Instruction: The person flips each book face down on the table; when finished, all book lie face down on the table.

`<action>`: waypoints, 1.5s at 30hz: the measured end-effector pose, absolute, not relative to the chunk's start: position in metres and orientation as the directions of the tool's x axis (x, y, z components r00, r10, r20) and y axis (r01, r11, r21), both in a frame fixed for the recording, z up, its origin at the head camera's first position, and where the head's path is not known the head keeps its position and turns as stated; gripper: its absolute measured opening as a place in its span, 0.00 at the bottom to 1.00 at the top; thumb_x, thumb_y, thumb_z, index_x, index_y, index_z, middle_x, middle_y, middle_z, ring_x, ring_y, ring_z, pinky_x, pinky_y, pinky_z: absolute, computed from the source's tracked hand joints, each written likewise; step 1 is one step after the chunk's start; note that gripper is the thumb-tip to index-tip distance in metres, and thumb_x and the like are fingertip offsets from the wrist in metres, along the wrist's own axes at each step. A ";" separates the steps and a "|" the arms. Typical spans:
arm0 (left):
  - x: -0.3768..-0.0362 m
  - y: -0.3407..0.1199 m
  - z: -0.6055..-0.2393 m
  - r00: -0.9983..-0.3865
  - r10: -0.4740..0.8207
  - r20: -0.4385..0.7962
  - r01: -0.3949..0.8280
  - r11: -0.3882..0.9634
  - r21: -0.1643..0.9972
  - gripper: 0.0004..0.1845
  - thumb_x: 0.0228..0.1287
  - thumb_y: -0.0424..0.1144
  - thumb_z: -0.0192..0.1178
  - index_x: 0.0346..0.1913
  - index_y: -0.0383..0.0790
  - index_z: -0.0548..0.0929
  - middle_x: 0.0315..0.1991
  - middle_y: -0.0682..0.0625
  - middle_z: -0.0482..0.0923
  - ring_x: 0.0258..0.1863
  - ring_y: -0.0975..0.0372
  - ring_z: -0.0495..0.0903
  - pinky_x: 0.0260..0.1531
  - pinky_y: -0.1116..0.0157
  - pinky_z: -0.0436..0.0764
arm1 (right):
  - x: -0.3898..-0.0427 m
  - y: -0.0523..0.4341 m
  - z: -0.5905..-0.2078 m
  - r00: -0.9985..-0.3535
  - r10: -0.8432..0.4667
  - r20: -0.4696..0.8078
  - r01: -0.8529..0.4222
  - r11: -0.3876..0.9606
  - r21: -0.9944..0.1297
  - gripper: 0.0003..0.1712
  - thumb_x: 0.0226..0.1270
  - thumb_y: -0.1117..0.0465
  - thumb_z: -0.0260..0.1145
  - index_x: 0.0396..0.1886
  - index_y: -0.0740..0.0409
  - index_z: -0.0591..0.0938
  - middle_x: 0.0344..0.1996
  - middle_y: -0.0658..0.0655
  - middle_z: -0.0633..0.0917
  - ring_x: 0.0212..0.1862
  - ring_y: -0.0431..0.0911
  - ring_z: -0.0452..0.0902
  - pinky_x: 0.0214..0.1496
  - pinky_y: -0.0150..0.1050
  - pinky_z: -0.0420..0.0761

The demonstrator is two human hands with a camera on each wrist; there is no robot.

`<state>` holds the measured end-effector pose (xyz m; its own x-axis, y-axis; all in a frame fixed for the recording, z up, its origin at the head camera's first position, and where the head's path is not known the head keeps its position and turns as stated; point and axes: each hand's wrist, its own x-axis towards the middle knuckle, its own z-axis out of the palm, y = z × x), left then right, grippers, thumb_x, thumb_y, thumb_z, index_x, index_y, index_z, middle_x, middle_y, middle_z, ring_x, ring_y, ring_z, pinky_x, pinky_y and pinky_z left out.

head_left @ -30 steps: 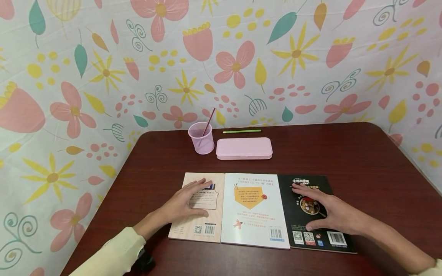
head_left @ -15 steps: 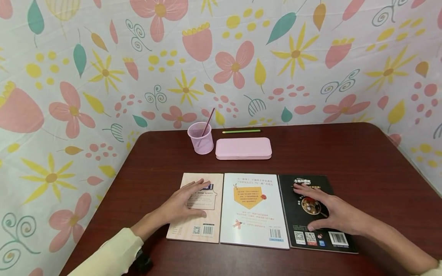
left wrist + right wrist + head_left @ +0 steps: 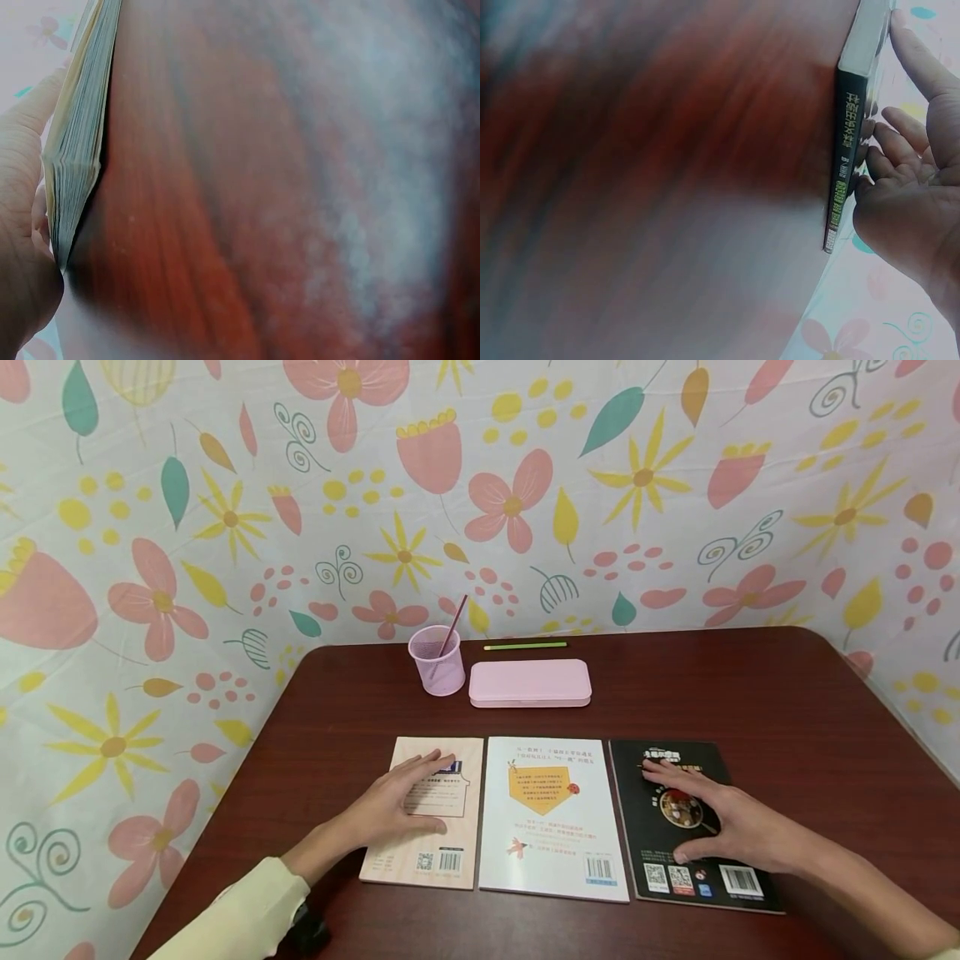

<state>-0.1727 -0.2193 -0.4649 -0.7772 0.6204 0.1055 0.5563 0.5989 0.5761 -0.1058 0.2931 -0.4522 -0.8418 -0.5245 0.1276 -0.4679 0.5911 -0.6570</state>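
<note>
Three books lie face down in a row on the table in the head view. The left hand (image 3: 390, 806) rests with spread fingers on the beige book (image 3: 452, 839) at the left. On the black book (image 3: 645, 814) at the right, the right hand (image 3: 738, 822) lies the same way, thumb toward the middle. Between them is a white book (image 3: 551, 860) with an orange panel, touched by neither hand. Narrow strips of table show on both sides of it. The left wrist view shows the beige book's page edges (image 3: 82, 142); the right wrist view shows the black book's lettered spine (image 3: 845, 142).
Behind the books stand a pink mesh pen cup (image 3: 441, 672) with a dark red pencil (image 3: 453, 625) and a flat pink pencil case (image 3: 530, 681). A green pencil (image 3: 525, 646) lies behind the case. A flower-patterned cloth (image 3: 637, 527) hangs behind the dark red-brown table (image 3: 712, 693).
The beige book has slid slightly left under the left hand, and the black book slightly right under the right hand. Gaps have widened on both sides of the white book, which stays put.
</note>
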 end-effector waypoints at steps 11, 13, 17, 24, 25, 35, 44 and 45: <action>-0.171 -0.218 -0.461 -0.785 0.612 0.091 0.539 0.604 0.588 0.50 0.57 0.58 0.79 0.82 0.53 0.69 0.82 0.46 0.62 0.79 0.39 0.60 0.74 0.34 0.62 | -0.106 0.294 -0.450 -0.837 -0.534 0.122 -0.465 0.574 -0.674 0.57 0.55 0.38 0.81 0.82 0.49 0.68 0.79 0.55 0.69 0.74 0.20 0.51 0.61 0.21 0.70; -0.171 -0.218 -0.461 -0.785 0.613 0.088 0.538 0.605 0.587 0.51 0.57 0.58 0.79 0.82 0.53 0.69 0.82 0.46 0.62 0.80 0.40 0.60 0.74 0.34 0.62 | -0.106 0.294 -0.450 -0.837 -0.534 0.119 -0.464 0.577 -0.672 0.57 0.55 0.38 0.81 0.82 0.49 0.68 0.80 0.54 0.69 0.74 0.20 0.51 0.61 0.21 0.70; -0.171 -0.218 -0.460 -0.788 0.611 0.079 0.530 0.608 0.591 0.51 0.56 0.58 0.80 0.82 0.54 0.68 0.82 0.47 0.62 0.80 0.41 0.60 0.74 0.35 0.62 | -0.106 0.295 -0.450 -0.837 -0.534 0.118 -0.465 0.581 -0.667 0.57 0.55 0.38 0.81 0.82 0.48 0.68 0.80 0.53 0.69 0.75 0.20 0.50 0.61 0.20 0.68; -0.173 -0.219 -0.462 -0.783 0.617 0.078 0.536 0.606 0.588 0.52 0.56 0.59 0.80 0.82 0.54 0.68 0.82 0.48 0.63 0.80 0.41 0.59 0.75 0.36 0.61 | -0.106 0.295 -0.451 -0.839 -0.533 0.114 -0.461 0.583 -0.669 0.57 0.55 0.37 0.80 0.82 0.48 0.68 0.80 0.53 0.68 0.75 0.20 0.49 0.62 0.19 0.68; -0.173 -0.219 -0.462 -0.784 0.617 0.076 0.534 0.607 0.589 0.52 0.56 0.59 0.80 0.82 0.54 0.68 0.82 0.49 0.62 0.80 0.42 0.59 0.75 0.36 0.61 | -0.106 0.295 -0.452 -0.839 -0.533 0.113 -0.460 0.583 -0.669 0.57 0.55 0.37 0.80 0.82 0.47 0.68 0.80 0.53 0.68 0.75 0.20 0.49 0.62 0.19 0.68; -0.174 -0.222 -0.463 -0.783 0.616 0.081 0.536 0.604 0.589 0.52 0.55 0.59 0.80 0.82 0.53 0.68 0.82 0.50 0.63 0.80 0.41 0.59 0.74 0.35 0.62 | -0.107 0.295 -0.452 -0.831 -0.538 0.144 -0.485 0.572 -0.662 0.58 0.54 0.37 0.81 0.82 0.49 0.69 0.80 0.54 0.68 0.77 0.23 0.49 0.63 0.15 0.61; -0.176 -0.224 -0.465 -0.784 0.618 0.064 0.527 0.607 0.595 0.52 0.56 0.59 0.80 0.82 0.54 0.67 0.82 0.49 0.61 0.81 0.45 0.58 0.76 0.38 0.61 | -0.107 0.295 -0.452 -0.830 -0.541 0.137 -0.481 0.570 -0.666 0.57 0.55 0.38 0.81 0.82 0.49 0.69 0.80 0.55 0.68 0.77 0.22 0.48 0.63 0.16 0.62; -0.176 -0.224 -0.465 -0.783 0.618 0.065 0.528 0.606 0.595 0.52 0.56 0.58 0.80 0.82 0.54 0.67 0.82 0.49 0.61 0.81 0.45 0.58 0.76 0.38 0.61 | -0.107 0.295 -0.451 -0.829 -0.542 0.139 -0.483 0.568 -0.666 0.57 0.55 0.38 0.81 0.82 0.49 0.69 0.80 0.55 0.68 0.77 0.22 0.48 0.63 0.16 0.62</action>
